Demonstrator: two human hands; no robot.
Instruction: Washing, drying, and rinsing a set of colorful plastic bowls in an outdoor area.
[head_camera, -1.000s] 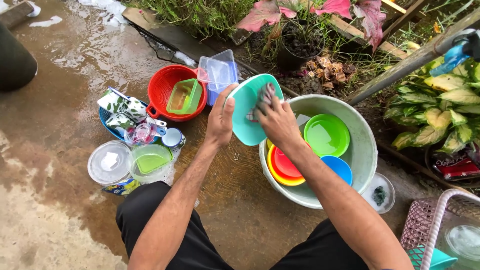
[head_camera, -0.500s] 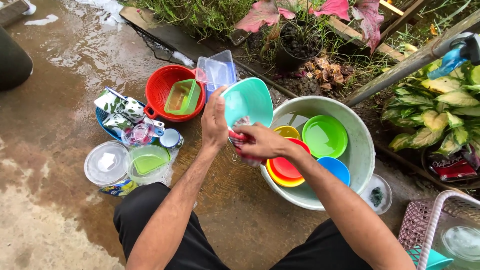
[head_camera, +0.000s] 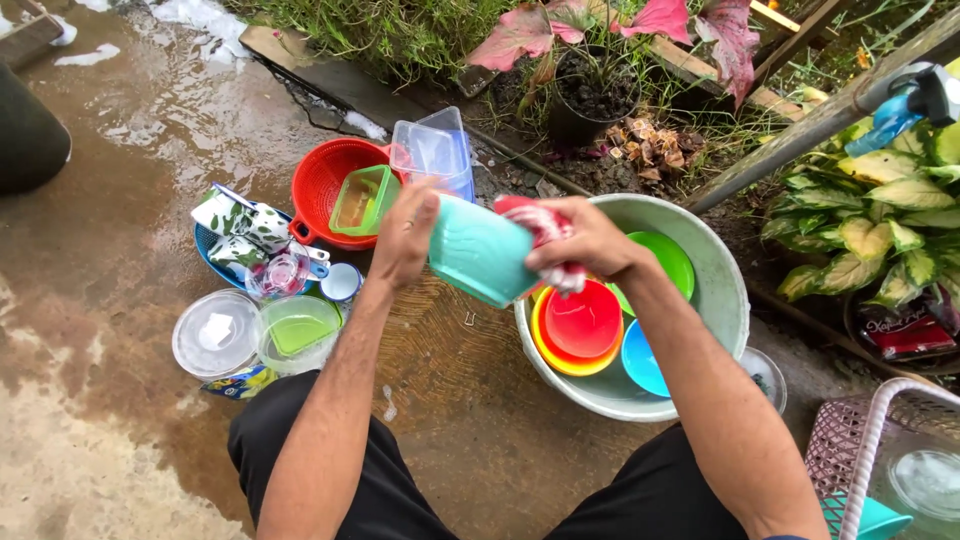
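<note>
Nearest me, my knees in black shorts (head_camera: 330, 470) over the wet concrete floor (head_camera: 120, 330). At the near right, a pink basket (head_camera: 880, 450). My left hand (head_camera: 405, 235) grips the left edge of the teal bowl (head_camera: 480, 250), fingers closed firm on it, bowl turned bottom-up and tilted, held in the air just left of the big pale basin (head_camera: 720, 290). My right hand (head_camera: 590, 240) is closed on a red-and-white cloth (head_camera: 545, 225), pressing it against the bowl's right side. In the basin: a red bowl (head_camera: 585, 320) nested in a yellow one, a blue bowl (head_camera: 640, 360), a green bowl (head_camera: 675, 260). To the left on the floor, a clear lidded tub (head_camera: 215, 330) and a clear tub holding something green (head_camera: 300, 330). Farther, a red colander (head_camera: 325, 185) holding a green box (head_camera: 360, 200), then a clear box (head_camera: 435, 150), then a potted plant (head_camera: 590, 90).
</note>
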